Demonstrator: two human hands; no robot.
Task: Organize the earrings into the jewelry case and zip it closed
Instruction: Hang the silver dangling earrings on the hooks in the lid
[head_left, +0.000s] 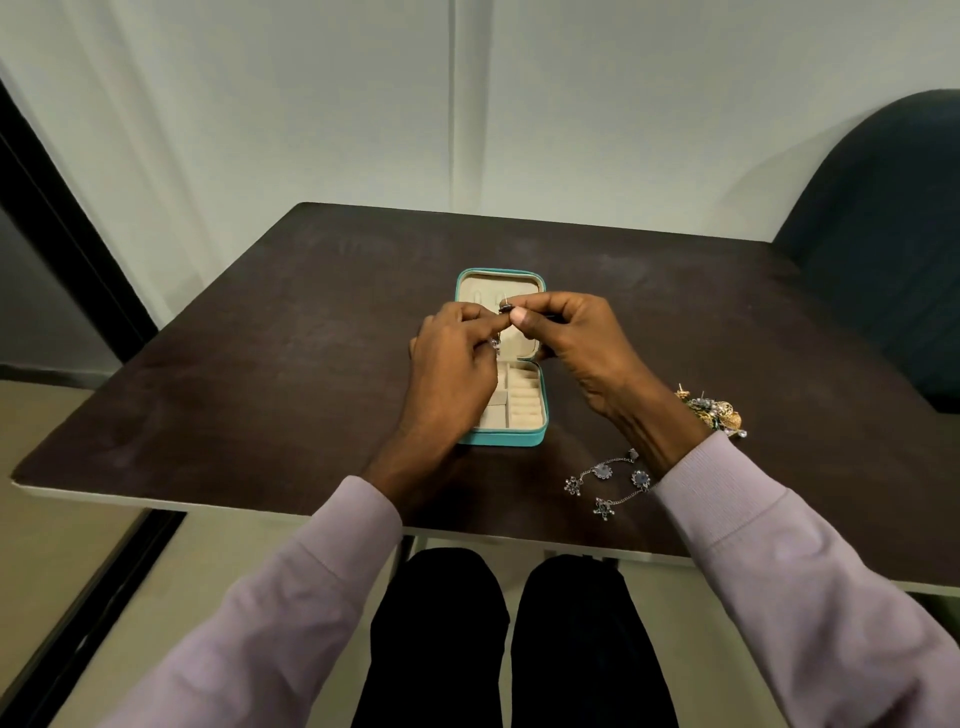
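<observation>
Both hands raised over the open case, fingertips meeting. Right hand (566, 343) pinches a small dark earring (504, 307) between thumb and forefinger; its thin post sticks up. Left hand (457, 358) has fingers curled, thumb and forefinger closing on the same earring from the other side. Something small and silvery (494, 344) hangs below the left fingers; too small to tell what it is or whether it joins the earring.

Case (540, 400), teal outside, cream lining, lies flat and open near the middle of the desk (260, 364). Lid half at 12 o'clock, tray half at 6 o'clock toward the person. Tray shows small square compartments and a column of padded rolls on its right; much of the left part hidden behind the left hand. No earring visible in the parts of the tray that show.

Silver pieces (608, 480) with flower and star shapes on fine chains lie on the desk at 4 o'clock from the case, just beside the right wrist. Tangled heap of gold and silver earrings (714, 413) at 3 o'clock from the case, beyond the right wrist, a few posts pointing up.

Lilac sleeves (779, 545) on both arms. Dark chair (883, 234) at 2 o'clock past the desk corner.
</observation>
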